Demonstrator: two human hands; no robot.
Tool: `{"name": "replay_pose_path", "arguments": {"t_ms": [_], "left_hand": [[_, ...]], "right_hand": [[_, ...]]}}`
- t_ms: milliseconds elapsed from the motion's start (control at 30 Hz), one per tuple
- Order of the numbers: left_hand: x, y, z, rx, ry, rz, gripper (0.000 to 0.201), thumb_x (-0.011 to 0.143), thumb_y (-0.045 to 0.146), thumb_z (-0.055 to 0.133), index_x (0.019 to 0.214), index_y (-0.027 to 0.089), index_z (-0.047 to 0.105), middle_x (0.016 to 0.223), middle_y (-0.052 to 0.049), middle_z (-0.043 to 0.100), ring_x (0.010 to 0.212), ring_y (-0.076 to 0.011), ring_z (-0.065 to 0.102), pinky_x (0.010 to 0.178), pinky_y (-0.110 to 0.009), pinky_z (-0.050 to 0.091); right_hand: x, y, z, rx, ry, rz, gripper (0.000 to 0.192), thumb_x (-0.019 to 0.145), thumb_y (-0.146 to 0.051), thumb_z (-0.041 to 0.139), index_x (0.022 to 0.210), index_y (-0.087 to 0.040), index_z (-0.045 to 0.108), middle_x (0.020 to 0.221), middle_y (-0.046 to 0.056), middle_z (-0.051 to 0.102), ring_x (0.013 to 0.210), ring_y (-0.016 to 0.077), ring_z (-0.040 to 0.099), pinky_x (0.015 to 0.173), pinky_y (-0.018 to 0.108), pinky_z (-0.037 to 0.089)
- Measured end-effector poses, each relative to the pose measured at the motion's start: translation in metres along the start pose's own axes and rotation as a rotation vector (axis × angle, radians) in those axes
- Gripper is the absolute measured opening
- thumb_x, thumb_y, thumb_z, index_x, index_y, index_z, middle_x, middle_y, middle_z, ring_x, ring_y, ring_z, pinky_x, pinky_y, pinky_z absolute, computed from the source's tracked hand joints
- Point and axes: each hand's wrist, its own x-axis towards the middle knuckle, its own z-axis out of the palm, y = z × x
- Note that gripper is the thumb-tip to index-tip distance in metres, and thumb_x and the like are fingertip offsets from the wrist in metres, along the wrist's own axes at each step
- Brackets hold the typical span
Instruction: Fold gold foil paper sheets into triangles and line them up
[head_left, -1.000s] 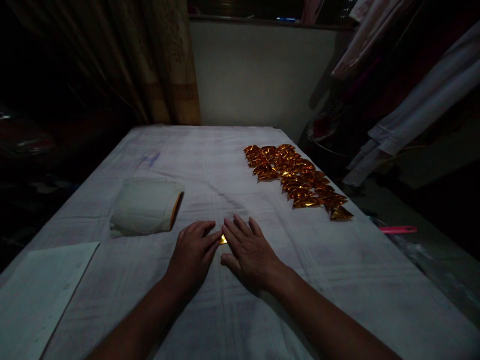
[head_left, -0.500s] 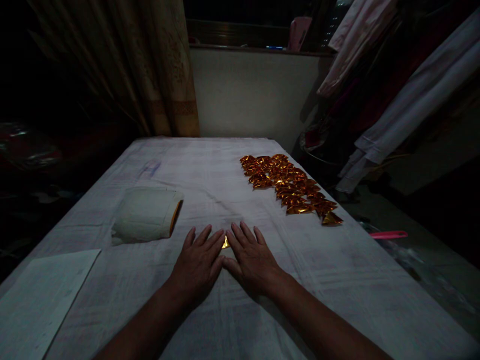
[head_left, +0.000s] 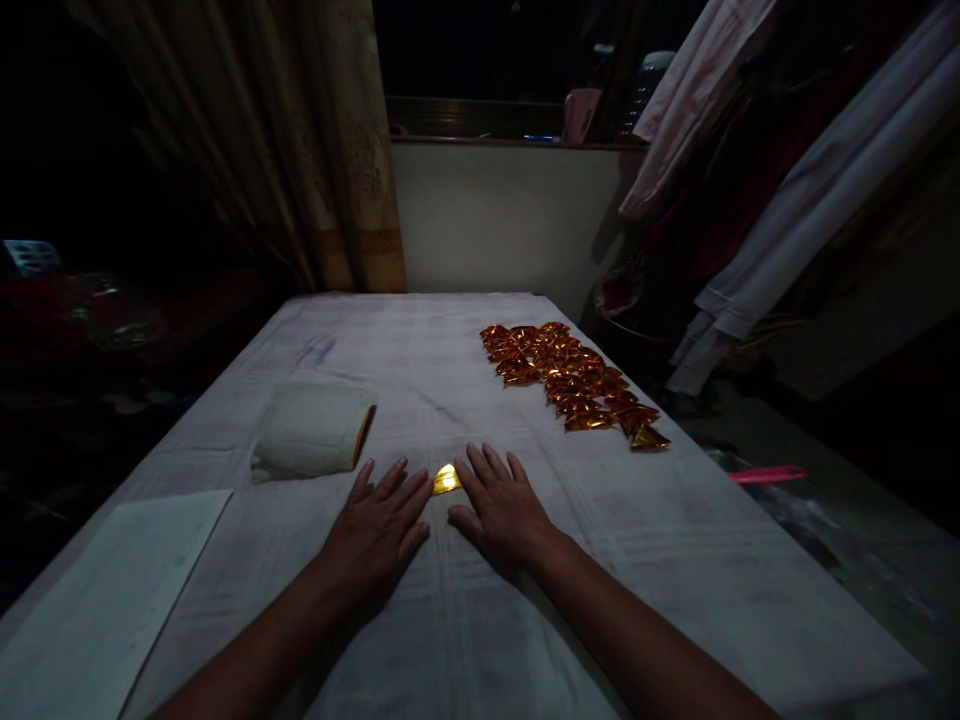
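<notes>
A small piece of shiny gold foil paper (head_left: 447, 480) lies on the white cloth between my hands, folded by the look of it. My left hand (head_left: 380, 522) rests palm down on the cloth, fingers stretched out, its fingertips at the foil's left end. On the other side, my right hand (head_left: 501, 505) also lies flat with fingers spread, and its index finger covers the foil's right end. Farther off to the right, several folded gold-orange foil pieces (head_left: 574, 380) sit in overlapping rows.
To the left are a grey-white packet (head_left: 311, 428) with an orange edge showing and a pale sheet (head_left: 112, 590). The cloth-covered table (head_left: 405, 350) reaches back to a wall. A curtain (head_left: 330, 150) hangs at the back left, clothes (head_left: 810, 190) at the right.
My hands have moved apart, the left one shifting left, so more of the gold foil shows between them. The camera view has tilted slightly up.
</notes>
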Motion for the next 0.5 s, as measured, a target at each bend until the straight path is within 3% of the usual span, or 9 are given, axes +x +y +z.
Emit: {"name": "replay_pose_path", "arguments": {"t_ms": [500], "left_hand": [[-0.004, 0.011, -0.014, 0.040, 0.010, 0.054, 0.037, 0.099, 0.035, 0.052, 0.132, 0.022, 0.064, 0.134, -0.009, 0.068, 0.134, -0.0305, 0.054, 0.122, -0.057, 0.019]], "right_hand": [[-0.003, -0.010, -0.002, -0.048, 0.022, 0.076, 0.066, 0.103, -0.057, 0.038, 0.157, -0.019, 0.036, 0.166, 0.014, 0.024, 0.154, 0.0328, 0.020, 0.122, 0.060, 0.017]]}}
